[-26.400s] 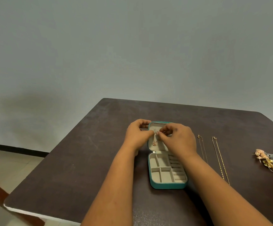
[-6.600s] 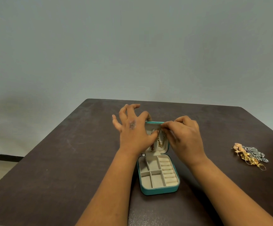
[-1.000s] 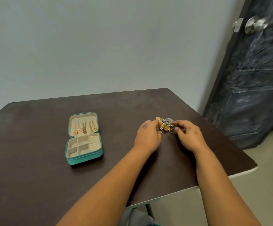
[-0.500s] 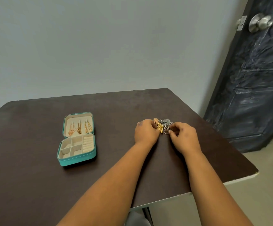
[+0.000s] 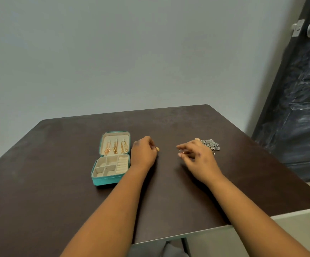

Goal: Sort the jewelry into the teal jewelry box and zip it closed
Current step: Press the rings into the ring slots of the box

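The teal jewelry box (image 5: 104, 181) lies open on the dark table (image 5: 57, 164), its cream lid (image 5: 116, 135) holding three hanging gold necklaces (image 5: 115, 147). Its base compartments look bare. My left hand (image 5: 144, 153) sits just right of the box and pinches a small gold piece (image 5: 157, 149) at its fingertips. My right hand (image 5: 196, 156) hovers further right, fingers loosely curled; something small and pale shows at its fingertips. Behind it lies a small pile of silver and gold jewelry (image 5: 210, 144).
The table's right and near edges (image 5: 224, 226) run close to my right forearm. A dark door (image 5: 298, 89) with a metal knob stands at the right, beyond the table. A plain grey wall is behind.
Both hands have left the jewelry pile and moved left. The left hand now carries a small gold piece close to the box. The view has swung left.
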